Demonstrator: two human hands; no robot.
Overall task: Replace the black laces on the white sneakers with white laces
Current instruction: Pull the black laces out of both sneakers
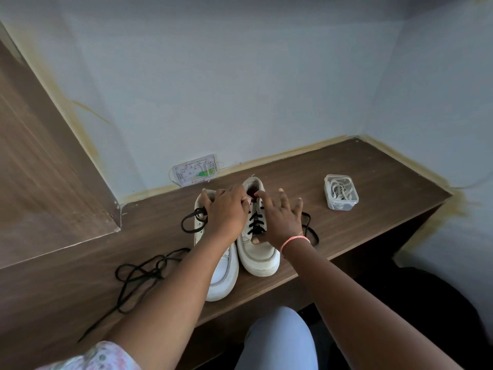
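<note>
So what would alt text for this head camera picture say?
Two hands work at a pair of white sneakers on a wooden desk: the right sneaker keeps its black lace. A loose black lace lies left; a clear box of white laces sits right.

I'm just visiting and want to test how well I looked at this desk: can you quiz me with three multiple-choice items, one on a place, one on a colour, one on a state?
1. Where does the clear plastic container stand?
A. On the desk, right of the sneakers
B. Inside a sneaker
C. On the person's lap

2. What colour are the laces in the container?
A. Black
B. White
C. Red

3. What state is the right sneaker in?
A. Black lace still threaded across its eyelets
B. Laced in white
C. No lace at all

Answers:
1 A, it sits on the wooden desk apart from the pair, towards the right-hand corner.
2 B, pale white loops lie coiled inside.
3 A, black lace crosses its front between the left hand and right hand.
</note>
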